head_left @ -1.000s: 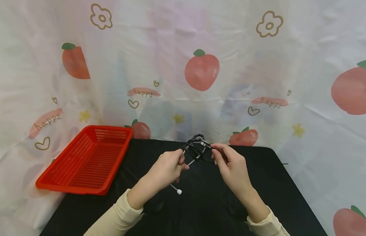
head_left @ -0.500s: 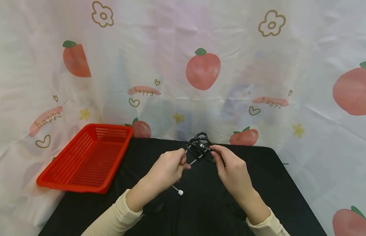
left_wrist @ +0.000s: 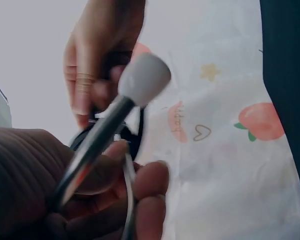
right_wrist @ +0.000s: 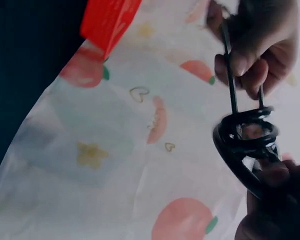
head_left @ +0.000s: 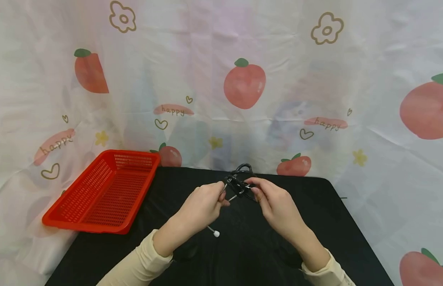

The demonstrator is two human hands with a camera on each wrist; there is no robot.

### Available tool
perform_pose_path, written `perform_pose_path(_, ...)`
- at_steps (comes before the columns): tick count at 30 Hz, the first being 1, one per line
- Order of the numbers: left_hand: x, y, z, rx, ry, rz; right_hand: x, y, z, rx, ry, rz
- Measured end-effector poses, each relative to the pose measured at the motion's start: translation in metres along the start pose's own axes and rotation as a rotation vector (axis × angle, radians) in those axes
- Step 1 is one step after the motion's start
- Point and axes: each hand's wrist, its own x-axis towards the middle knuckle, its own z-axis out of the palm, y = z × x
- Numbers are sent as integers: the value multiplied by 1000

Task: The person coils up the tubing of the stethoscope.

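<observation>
A stethoscope [head_left: 236,185] is held up between both hands above the black table, its dark tubing wound in loops. My left hand [head_left: 204,203] grips its metal ear tubes. One white ear tip [head_left: 216,234] sticks out below that hand, and looms large as a pale ear tip [left_wrist: 145,79] in the left wrist view. With thumb and fingers, my right hand [head_left: 278,204] pinches the far end of the bundle; the exact part is partly hidden by the fingers. In the right wrist view the coiled tubing [right_wrist: 229,150] surrounds the metal tubes.
A red plastic basket [head_left: 125,222] with perforated sides stands at the left of the table. The black tablecloth [head_left: 243,254] spreads beneath the hands. Behind rises a pale curtain [head_left: 207,51] printed with fruit, hearts and flowers.
My right hand has shifted a little left and down, closer to the left hand. The tubing loops moved slightly with it. My left hand keeps its grip almost unmoved.
</observation>
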Motion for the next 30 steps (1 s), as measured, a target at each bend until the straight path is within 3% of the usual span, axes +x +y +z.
perform_pose_path(3, 2, 1, 0, 19, 1, 23, 5, -3, -7, 101, -58, 93)
perform_pose_path(5, 3, 3, 1, 44, -11, 32, 9, -6, -9, 100, -112, 145)
perform_pose_path(9, 3, 3, 8, 130, -32, 56, 15, -17, -5, -74, -281, 186)
perform_pose_path(13, 2, 2, 16, 135, -45, 38, 17, -25, 6, -174, -346, 201)
perform_pose_path(16, 4, -2, 18, 9, -82, -29, 10, -21, 9, -165, -303, 181)
perform_pose_path(21, 8, -10, 18, -254, -190, -165, 5, -3, 14, -178, -286, 66)
perform_pose_path(24, 9, -12, 21, -320, -222, -162, 6, 7, 21, -162, -299, 53)
perform_pose_path(26, 9, -15, 23, -328, -221, -141, 4, 10, 26, -147, -256, 54)
perform_pose_path(30, 12, -26, 25, -309, -178, -98, -1, 17, 32, -117, -50, 44)
